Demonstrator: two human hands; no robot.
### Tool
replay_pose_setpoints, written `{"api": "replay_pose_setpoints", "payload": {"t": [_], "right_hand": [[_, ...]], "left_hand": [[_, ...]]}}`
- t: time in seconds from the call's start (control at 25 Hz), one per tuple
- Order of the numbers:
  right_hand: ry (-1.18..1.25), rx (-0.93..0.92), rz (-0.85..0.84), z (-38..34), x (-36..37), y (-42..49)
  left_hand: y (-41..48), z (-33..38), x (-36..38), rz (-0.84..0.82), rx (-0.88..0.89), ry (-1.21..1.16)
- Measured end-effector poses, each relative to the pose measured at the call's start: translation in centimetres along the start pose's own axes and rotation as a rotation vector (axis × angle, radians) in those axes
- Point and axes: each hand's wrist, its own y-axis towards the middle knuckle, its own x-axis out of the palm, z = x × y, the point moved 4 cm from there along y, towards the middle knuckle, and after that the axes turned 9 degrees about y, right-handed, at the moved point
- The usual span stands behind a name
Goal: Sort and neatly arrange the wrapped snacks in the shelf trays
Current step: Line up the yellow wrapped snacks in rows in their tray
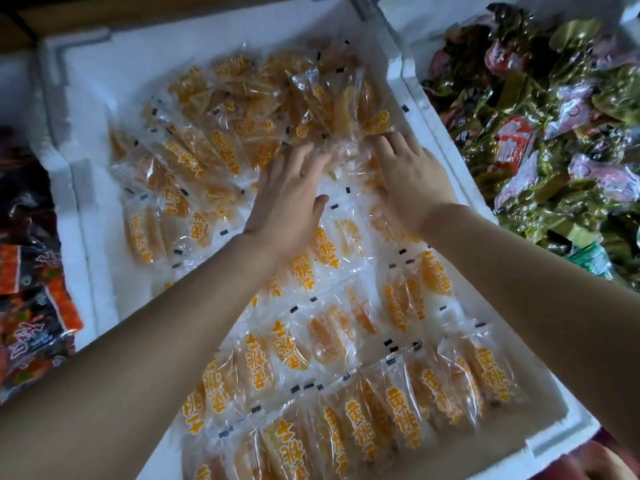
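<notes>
By tray wall [426,109], right hand [412,181], bare floor [100,109]

White foam tray [86,209] bearing clear-wrapped orange snack packets [325,341], rowed near and heaped far, flanked by a right tray [433,19] of green-and-red snacks [554,133] and a left tray [17,91] of dark red packets [31,306].

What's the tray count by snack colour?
Tray of orange-printed clear packets: 1
Tray of green and pink packets: 1
Tray of dark red packets: 1
Total: 3 trays; bottom-right corner too blurred to count.
</notes>
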Motion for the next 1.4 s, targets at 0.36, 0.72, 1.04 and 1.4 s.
{"api": "replay_pose_setpoints", "payload": {"t": [0.36,0.72,1.04,1.4], "right_hand": [[-0.090,-0.126,0.075,0.1,-0.4,0.2],[0.799,0.100,0.086,-6.9,-3.2,-5.1],[0.859,-0.062,-0.030,-8.5,-1.1,-6.2],[-0.095,-0.256,-0.191,-6.8,3.8,0.1]], "left_hand": [[1.0,-2.8,1.0,0.064,-0.149,-0.119],[-4.4,1.1,-2.0,0.241,-0.644,-1.066],[-9.3,-1.3,-2.0,0.039,-0.760,-1.161],[-11.9,-3.5,-3.1,0.071,-0.772,-1.118]]}}
